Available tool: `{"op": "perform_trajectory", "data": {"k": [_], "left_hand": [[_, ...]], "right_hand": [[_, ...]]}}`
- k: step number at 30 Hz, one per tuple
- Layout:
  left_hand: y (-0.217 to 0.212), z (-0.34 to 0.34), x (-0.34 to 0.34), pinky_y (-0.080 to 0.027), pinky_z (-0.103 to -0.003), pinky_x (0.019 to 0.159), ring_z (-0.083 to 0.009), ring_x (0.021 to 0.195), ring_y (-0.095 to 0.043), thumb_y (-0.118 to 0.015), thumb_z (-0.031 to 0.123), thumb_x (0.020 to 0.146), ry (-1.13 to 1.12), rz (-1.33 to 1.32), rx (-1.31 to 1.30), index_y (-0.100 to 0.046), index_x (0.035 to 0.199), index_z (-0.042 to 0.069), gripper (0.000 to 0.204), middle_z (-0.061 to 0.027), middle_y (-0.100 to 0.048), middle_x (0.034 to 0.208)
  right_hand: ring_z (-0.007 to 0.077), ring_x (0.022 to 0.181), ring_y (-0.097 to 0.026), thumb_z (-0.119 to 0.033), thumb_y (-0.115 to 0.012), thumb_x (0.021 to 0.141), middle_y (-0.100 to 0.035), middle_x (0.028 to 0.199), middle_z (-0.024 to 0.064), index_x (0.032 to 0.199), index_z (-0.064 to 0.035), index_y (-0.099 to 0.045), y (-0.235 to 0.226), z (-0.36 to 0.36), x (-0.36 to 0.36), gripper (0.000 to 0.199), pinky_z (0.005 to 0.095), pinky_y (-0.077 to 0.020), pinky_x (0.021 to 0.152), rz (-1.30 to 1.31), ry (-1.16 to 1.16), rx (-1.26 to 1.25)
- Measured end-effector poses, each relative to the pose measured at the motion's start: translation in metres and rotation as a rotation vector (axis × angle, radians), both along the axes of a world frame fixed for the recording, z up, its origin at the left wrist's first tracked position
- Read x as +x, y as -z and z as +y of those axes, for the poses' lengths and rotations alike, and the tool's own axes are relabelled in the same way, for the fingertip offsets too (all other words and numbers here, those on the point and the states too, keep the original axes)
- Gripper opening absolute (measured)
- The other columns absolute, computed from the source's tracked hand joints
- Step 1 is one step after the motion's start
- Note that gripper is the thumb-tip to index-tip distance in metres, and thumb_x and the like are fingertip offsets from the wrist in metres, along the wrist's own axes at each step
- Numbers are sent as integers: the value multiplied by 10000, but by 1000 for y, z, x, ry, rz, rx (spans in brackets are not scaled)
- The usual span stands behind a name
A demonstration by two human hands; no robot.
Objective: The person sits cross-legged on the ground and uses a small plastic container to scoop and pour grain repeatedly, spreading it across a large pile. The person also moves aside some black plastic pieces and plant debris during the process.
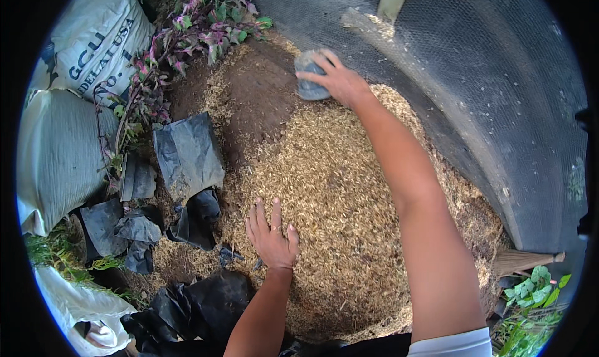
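Note:
A broad mound of pale brown husks spreads before me, with bare dark soil at its far left side. My left hand rests on the left slope of the husks, palm down and fingers apart, holding nothing. Out at the far edge of the mound, my right hand grips a dusty grey, scoop-like piece from above. Its lower side meets the soil and husks; its exact kind does not show. Left of my left hand lie several black plastic planting bags, some flat and some crumpled.
Full white sacks line the left side, beside a purple-leaved plant. Dark mesh netting curves along the far and right sides, with a wooden post behind. A bundle of brown bristles lies at right near green leaves.

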State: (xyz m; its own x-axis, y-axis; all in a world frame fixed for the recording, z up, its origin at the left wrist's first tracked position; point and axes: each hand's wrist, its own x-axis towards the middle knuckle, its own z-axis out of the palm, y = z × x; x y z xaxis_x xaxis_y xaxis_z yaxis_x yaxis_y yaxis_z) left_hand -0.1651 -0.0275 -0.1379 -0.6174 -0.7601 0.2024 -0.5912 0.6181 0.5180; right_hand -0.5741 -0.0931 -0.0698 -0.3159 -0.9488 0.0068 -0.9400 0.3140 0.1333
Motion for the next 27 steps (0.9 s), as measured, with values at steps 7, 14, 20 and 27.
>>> {"op": "perform_trajectory", "data": {"k": [7,14,20,27], "left_hand": [[7,-5,6,-248,-641,1281,-475,1520,-414,-548,380,910,42,-26,26,-576,1590,215,701,-217,-454,1674],[4,-6,6,-250,-650,1278,-478,1518,-414,-563,366,891,44,-5,45,-577,1584,205,712,-227,-444,1676],[5,-4,5,-248,-643,1278,-478,1508,-426,-491,397,955,35,6,16,-569,1593,194,674,-227,-461,1662],[6,-4,5,-254,-630,1276,-476,1508,-427,-463,404,976,44,-8,-7,-562,1600,191,667,-224,-455,1667]], "right_hand": [[342,1581,-382,183,-769,781,-258,1734,25,1488,-511,-556,20,64,-25,1013,517,-569,1197,-142,38,-91],[471,1533,-412,146,-821,702,-265,1689,190,1527,-401,-532,-16,129,-5,1031,490,-517,1234,-386,144,-122],[466,1551,-393,194,-759,703,-252,1727,132,1551,-412,-523,-59,111,-5,1069,490,-453,1287,-491,157,53],[367,1572,-410,227,-753,739,-246,1754,109,1564,-461,-519,-14,38,-7,1099,472,-481,1272,-283,191,-106]]}}
